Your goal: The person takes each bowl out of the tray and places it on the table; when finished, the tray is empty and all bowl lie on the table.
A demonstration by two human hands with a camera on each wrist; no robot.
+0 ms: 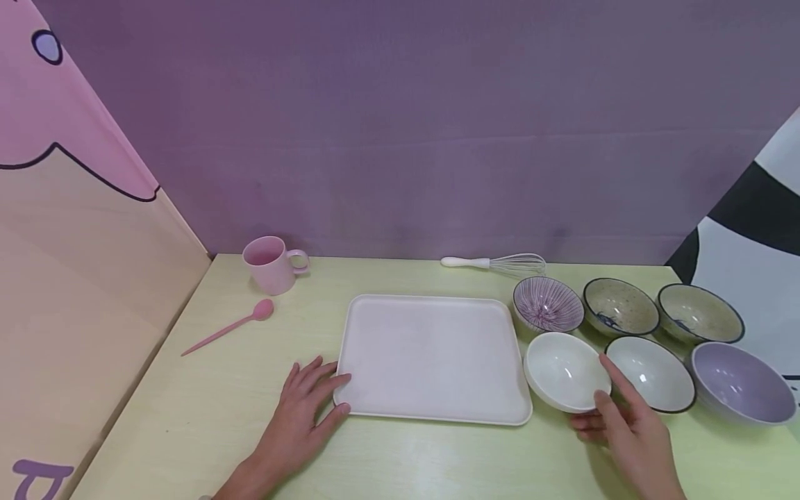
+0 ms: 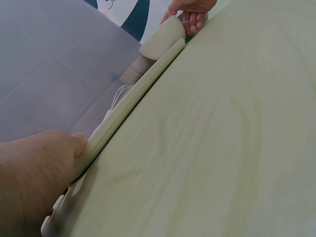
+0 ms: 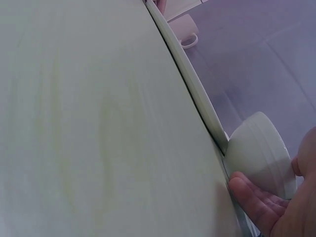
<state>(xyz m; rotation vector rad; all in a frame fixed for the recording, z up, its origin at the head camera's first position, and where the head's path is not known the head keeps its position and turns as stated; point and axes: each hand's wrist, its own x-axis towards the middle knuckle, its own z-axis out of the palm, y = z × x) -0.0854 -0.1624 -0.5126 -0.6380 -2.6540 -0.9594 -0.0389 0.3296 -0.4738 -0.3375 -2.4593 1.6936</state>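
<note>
My right hand point(image 1: 631, 423) holds a plain white bowl point(image 1: 559, 368) by its right side, thumb at the rim and other fingers lower down. The bowl tilts slightly, its left side close to the right edge of a white rectangular tray point(image 1: 431, 361). In the right wrist view, fingertips point(image 3: 242, 185) lie against the bowl's point(image 3: 259, 153) outer wall near the tabletop. At the tray's front left corner, my left hand point(image 1: 303, 420) rests with fingers spread, index finger and thumb touching the rim. The left wrist view shows its thumb point(image 2: 79, 144) along the tray edge.
Right of the tray stand a purple-striped bowl point(image 1: 546, 305), two speckled bowls point(image 1: 619, 305), a dark-rimmed white bowl point(image 1: 650, 375) and a lavender bowl point(image 1: 740, 382). A whisk point(image 1: 494, 264) lies behind. Left are a pink mug point(image 1: 271, 267) and pink spoon point(image 1: 237, 323).
</note>
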